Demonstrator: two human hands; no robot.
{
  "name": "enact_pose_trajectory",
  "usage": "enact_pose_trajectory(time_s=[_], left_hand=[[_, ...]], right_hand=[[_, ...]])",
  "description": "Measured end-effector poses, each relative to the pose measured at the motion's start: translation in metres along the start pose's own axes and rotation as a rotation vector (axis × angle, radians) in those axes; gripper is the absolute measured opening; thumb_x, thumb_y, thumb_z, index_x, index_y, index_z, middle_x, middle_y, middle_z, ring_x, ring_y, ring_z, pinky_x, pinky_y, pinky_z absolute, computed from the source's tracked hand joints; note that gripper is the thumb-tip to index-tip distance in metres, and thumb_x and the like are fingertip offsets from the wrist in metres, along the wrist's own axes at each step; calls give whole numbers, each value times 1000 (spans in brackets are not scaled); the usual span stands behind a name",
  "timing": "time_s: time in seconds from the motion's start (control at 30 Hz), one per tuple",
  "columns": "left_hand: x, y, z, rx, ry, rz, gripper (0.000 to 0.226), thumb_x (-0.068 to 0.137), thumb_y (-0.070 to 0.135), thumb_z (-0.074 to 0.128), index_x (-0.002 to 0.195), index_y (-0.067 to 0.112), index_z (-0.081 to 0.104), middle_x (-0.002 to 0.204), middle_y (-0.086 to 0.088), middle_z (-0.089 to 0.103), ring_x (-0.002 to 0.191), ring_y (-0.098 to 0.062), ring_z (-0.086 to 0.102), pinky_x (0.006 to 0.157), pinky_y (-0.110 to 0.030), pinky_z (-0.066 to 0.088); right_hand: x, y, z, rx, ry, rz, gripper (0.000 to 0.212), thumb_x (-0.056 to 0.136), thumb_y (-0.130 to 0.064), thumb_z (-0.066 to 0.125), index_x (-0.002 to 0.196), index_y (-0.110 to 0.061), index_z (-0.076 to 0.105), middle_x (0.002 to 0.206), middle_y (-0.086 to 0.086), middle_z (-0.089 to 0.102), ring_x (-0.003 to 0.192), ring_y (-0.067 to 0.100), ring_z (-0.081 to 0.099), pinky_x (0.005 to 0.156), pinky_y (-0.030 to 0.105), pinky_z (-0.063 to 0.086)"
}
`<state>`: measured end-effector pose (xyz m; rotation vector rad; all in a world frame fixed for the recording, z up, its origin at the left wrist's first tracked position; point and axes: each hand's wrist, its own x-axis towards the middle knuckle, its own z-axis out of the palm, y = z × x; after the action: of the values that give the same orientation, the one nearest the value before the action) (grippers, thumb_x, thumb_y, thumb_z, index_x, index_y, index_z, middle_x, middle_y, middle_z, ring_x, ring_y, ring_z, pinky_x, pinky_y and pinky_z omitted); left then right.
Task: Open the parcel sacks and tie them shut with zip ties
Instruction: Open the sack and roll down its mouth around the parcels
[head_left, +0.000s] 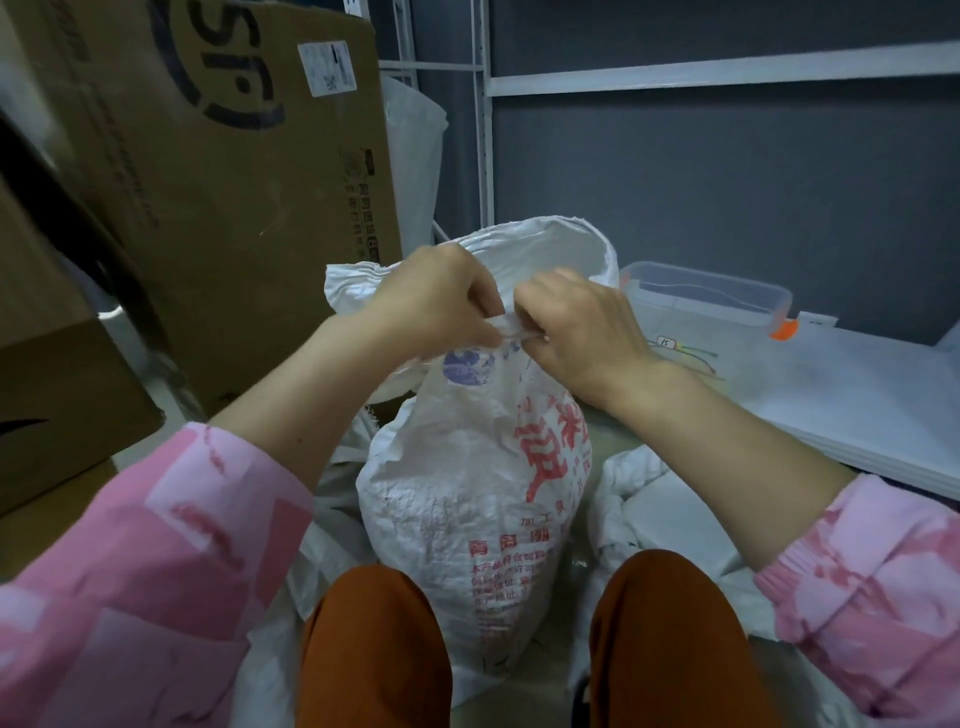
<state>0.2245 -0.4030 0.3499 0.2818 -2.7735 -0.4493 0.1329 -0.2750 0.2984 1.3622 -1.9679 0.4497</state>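
Here the left hand (436, 296) and the right hand (576, 332) meet in the middle of the frame. Both have curled fingers and pinch the bunched neck of the sack (467, 493), close together, almost touching. A thin pale strip shows between them. It may be a zip tie, but it is too small to tell.

The sack is white with red writing. It stands full on the floor between the person's knees, in the lower middle of the frame. Its top flares open behind the hands.

More white sacks (639, 499) lie flat around it, so there looks to be more work left. I think this sack is being closed now, and the tie is not pulled tight yet.

To the right is a white shelf (857, 395) with some colored ties (691, 358) and a clear tub (706, 293). A big box (234, 182) fills the upper left.
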Motion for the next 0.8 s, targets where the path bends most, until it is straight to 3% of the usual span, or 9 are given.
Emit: enact_pose_trajectory(time_s=[0.1,0.23,0.33,0.4,0.47,0.53,0.67,0.73,0.8], left_hand=[[0,-5,14,423,195,106,12,83,16,64,89,26,67,94,4,66,87,-22,60,64,-30,38],[-3,-13,25,455,265,232,17,79,3,54,82,18,62,90,-2,61,77,-28,56,57,-33,30],[-5,-10,27,407,293,232,18,78,0,55,74,17,51,85,-5,54,67,-27,50,54,-34,31],[-6,-10,27,379,275,197,21,80,-1,57,77,18,48,88,-5,53,68,-26,49,56,-35,35],[-6,-9,26,332,199,128,19,81,2,60,91,17,56,100,-4,54,82,-25,53,64,-35,41],[-4,-3,25,276,122,82,32,81,12,66,112,17,60,115,-4,58,102,-26,56,78,-36,47],[6,3,31,260,133,72,21,84,23,66,103,15,70,104,-10,67,101,-30,58,76,-33,42],[8,-1,36,296,152,51,15,85,24,67,96,16,72,97,-10,67,95,-30,59,72,-33,40],[7,-4,41,352,172,53,12,84,18,66,95,18,72,95,-10,68,92,-31,60,69,-34,42]], right_hand=[[9,6,-12,215,-289,214,18,79,-18,70,92,-16,58,87,-4,57,88,21,56,67,33,43],[15,9,-20,-95,-277,115,21,86,-24,65,105,-14,64,112,2,58,109,22,50,71,27,32],[14,6,-8,-218,-311,45,9,85,-15,62,91,-10,66,101,5,60,103,26,52,66,33,36],[11,3,-1,-249,-239,-9,5,72,-5,69,73,-5,64,81,10,62,84,31,59,59,32,42],[6,2,2,-246,-162,-24,22,51,2,78,54,-5,57,56,11,58,56,29,58,46,25,37],[1,0,5,-207,-129,41,26,45,3,78,51,-5,54,50,11,55,47,28,54,44,23,27],[5,-6,3,-2,-80,106,11,69,-9,71,65,-3,63,65,13,64,62,33,59,50,28,34],[8,-4,-4,103,-146,257,12,82,-21,65,82,-12,73,82,6,70,80,27,63,64,32,47],[12,5,-12,195,-64,410,16,81,-27,70,94,-18,72,93,1,70,88,21,63,73,31,49]])
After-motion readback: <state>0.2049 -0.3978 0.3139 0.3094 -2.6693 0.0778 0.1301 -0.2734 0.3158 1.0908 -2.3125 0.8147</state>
